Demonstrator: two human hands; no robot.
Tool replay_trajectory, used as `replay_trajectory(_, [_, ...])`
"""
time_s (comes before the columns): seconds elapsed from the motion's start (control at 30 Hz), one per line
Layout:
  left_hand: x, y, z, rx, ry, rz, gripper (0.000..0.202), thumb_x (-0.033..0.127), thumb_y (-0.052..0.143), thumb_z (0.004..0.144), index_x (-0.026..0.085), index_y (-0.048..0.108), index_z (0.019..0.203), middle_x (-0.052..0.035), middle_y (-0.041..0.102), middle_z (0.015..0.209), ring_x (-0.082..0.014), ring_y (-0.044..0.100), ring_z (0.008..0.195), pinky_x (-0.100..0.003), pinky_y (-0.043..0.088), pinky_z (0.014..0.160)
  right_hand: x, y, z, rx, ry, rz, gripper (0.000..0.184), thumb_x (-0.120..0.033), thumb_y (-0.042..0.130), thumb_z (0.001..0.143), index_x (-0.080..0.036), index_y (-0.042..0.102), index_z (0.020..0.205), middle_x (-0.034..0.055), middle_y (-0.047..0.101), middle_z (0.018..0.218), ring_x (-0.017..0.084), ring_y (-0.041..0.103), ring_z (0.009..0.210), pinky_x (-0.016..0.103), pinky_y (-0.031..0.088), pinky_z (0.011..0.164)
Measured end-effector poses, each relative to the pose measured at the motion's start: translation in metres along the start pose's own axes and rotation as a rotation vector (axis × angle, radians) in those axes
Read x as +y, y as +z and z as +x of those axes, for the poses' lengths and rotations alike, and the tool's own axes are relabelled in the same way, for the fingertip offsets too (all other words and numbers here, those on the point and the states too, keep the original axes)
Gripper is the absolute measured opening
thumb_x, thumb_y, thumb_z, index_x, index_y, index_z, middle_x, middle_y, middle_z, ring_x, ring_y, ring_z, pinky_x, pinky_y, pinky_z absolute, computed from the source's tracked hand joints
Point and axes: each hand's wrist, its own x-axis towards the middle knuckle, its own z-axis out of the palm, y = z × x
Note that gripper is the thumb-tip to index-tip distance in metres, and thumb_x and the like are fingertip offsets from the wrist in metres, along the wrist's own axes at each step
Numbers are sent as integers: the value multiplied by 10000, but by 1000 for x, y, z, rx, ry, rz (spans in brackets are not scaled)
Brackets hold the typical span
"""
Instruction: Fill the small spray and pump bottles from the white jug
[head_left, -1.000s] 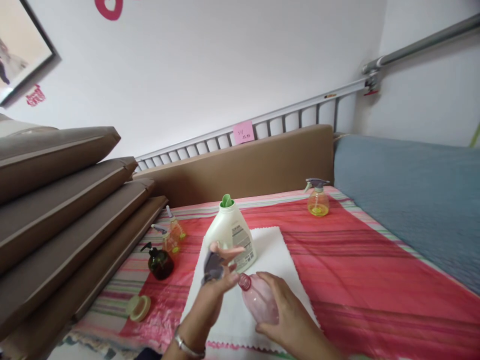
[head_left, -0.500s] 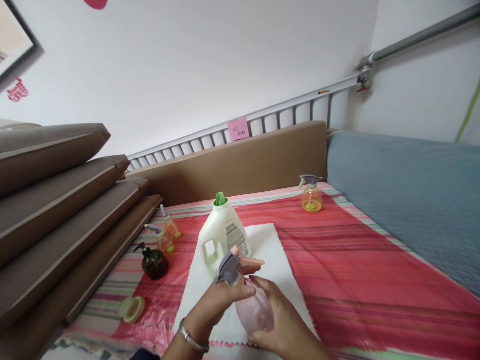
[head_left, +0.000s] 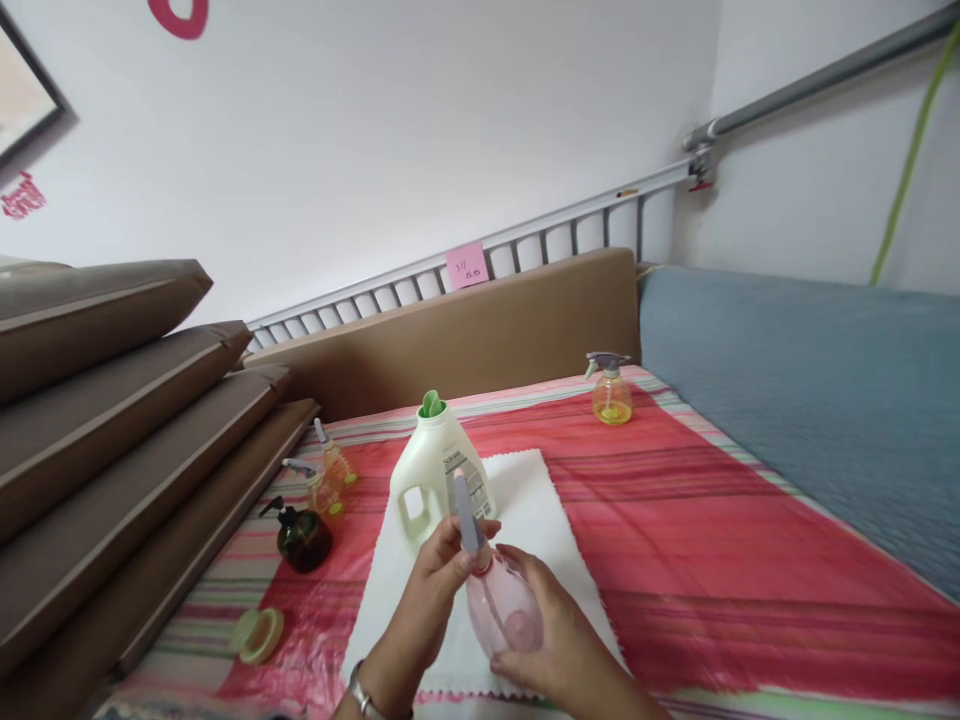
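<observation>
My right hand point(head_left: 556, 640) is wrapped round a small clear pink spray bottle point(head_left: 501, 608), holding it tilted over a white cloth point(head_left: 536, 515). My left hand point(head_left: 441, 575), with a bracelet on the wrist, pinches the grey spray head point(head_left: 466, 515) sitting on the bottle's neck. Just behind them a white jug with a green spout point(head_left: 433, 468) stands on the cloth.
A red striped sheet point(head_left: 712, 560) covers the surface. A dark pump bottle point(head_left: 301, 535), two small orange spray bottles point(head_left: 328, 475) and a pale lid point(head_left: 257, 634) lie at the left by stacked brown cushions point(head_left: 112, 420). A yellow spray bottle point(head_left: 610, 390) stands at the back, near a blue blanket point(head_left: 810, 380).
My left hand brought the spray head from beside the bottle onto its neck. The head has since turned, so its nozzle no longer points right. The camera shifted slightly.
</observation>
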Motion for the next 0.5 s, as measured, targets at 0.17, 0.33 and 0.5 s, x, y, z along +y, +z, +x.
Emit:
replay_trajectory(0.17, [2, -2, 3, -33, 49, -30, 173, 317, 680, 726, 193, 690, 847, -13, 617, 786, -173, 507, 761, -271, 380, 744, 1, -2, -1, -35, 7, 126, 806, -89, 653, 471, -209, 417, 1232, 100, 506, 1277, 266, 460, 1192, 387, 376, 998])
replay_trajectory(0.33, [1, -6, 5, -89, 39, -73, 158, 296, 632, 775, 178, 690, 863, -22, 639, 769, -187, 535, 786, -299, 379, 804, 1, -9, 0, -160, -73, 316, 761, -109, 667, 498, -209, 435, 1216, 66, 567, 1203, 253, 507, 1133, 372, 378, 985])
replay_trajectory(0.5, [0, -1, 2, -24, 40, -118, 256, 280, 620, 788, 208, 631, 1033, -53, 661, 976, -224, 552, 958, -345, 370, 912, 2, -8, 3, -99, -35, 269, 785, -86, 659, 489, -207, 415, 1226, 81, 545, 1234, 258, 472, 1174, 373, 360, 995])
